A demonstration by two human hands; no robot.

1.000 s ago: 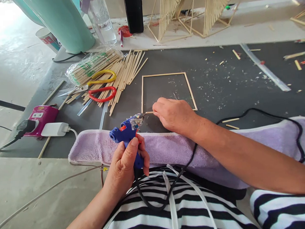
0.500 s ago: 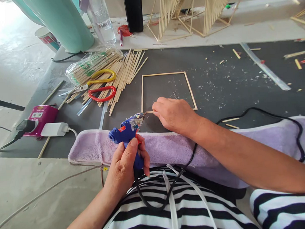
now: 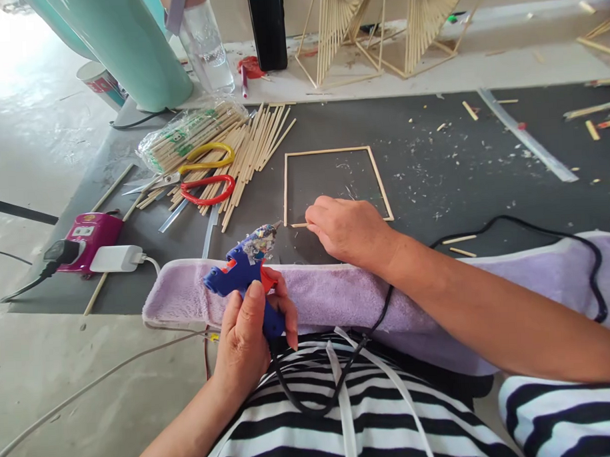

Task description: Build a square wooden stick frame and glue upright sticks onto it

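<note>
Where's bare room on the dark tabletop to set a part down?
Mostly bare: right of the frame, between clear strip and black cord; also a band behind the frame, before the white ledge. Crowded: left, with stick pile, scissors, bag, pink socket; near side, right hand on the frame, left hand holding the glue gun. Bits litter the frame's inside.

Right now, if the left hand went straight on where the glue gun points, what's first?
Likely the frame's left stick, close to its near end, met by the glue gun in the left hand. One view leaves height unclear.
</note>
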